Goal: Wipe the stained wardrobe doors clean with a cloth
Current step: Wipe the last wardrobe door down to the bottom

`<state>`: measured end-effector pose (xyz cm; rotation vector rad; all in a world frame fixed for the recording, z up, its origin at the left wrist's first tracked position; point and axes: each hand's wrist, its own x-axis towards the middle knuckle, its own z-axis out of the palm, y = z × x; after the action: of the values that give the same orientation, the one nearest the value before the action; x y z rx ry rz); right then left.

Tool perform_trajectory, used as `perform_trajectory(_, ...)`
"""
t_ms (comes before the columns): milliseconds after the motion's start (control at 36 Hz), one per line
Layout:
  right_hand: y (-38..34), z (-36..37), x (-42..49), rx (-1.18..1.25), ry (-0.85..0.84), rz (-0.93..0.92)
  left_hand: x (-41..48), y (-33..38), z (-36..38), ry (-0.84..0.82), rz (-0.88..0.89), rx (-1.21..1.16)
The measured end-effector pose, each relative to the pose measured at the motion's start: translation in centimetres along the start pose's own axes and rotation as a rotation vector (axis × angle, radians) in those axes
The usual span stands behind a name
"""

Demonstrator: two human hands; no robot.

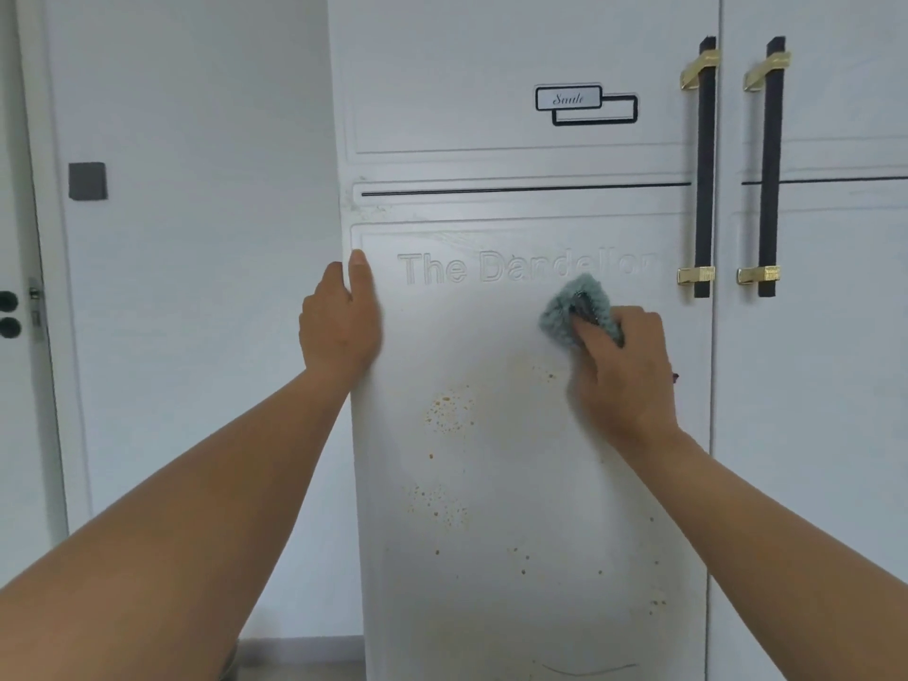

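A white wardrobe door (516, 484) fills the middle of the head view, with raised lettering across its lower panel. Orange-brown speckled stains (448, 410) dot the panel below the lettering and further down. My right hand (621, 371) grips a fluffy grey-green cloth (565, 312) and presses it against the door just under the lettering, right of centre. My left hand (341, 321) holds the door's left edge, thumb on the front face and fingers wrapped behind the edge.
Two black bar handles with gold brackets (705, 164) (771, 164) stand at the seam with the right-hand door (810, 385). A white wall with a grey switch (87, 180) is to the left, and a room door edge with a latch (34, 307) at far left.
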<state>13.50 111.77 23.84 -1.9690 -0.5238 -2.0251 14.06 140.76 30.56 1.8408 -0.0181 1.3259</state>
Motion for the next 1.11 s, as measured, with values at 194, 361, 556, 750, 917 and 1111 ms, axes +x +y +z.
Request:
perform_trajectory(194, 0.6, -0.5, 1.2, -0.002, 0.012, 0.1, 0.1, -0.3, 0.3, 0.023, 0.003, 0.063)
perform_trajectory(361, -1.9, -0.9, 0.6, 0.004, -0.319, -0.316, 0.0, 0.3, -0.2, 0.099, 0.281, 0.206)
perform_trajectory(556, -2.3, -0.1, 2.4, -0.001, 0.024, 0.097, 3.8, 1.8, -1.2, 0.056, 1.18, 0.546)
perform_trajectory(750, -4.3, 1.5, 1.5, 0.043, -0.305, -0.615, 5.5, 2.4, -1.2, -0.108, 1.442, 0.716)
perform_trajectory(917, -6.6, 3.1, 0.0, 0.034, -0.134, -0.44, 4.7, 2.5, -1.3, -0.09, 1.443, 0.689)
perform_trajectory(1111, -7.7, 4.0, -0.6, 0.053, -0.1, -0.336, 4.3, 2.6, -1.6, -0.07, 1.443, 0.664)
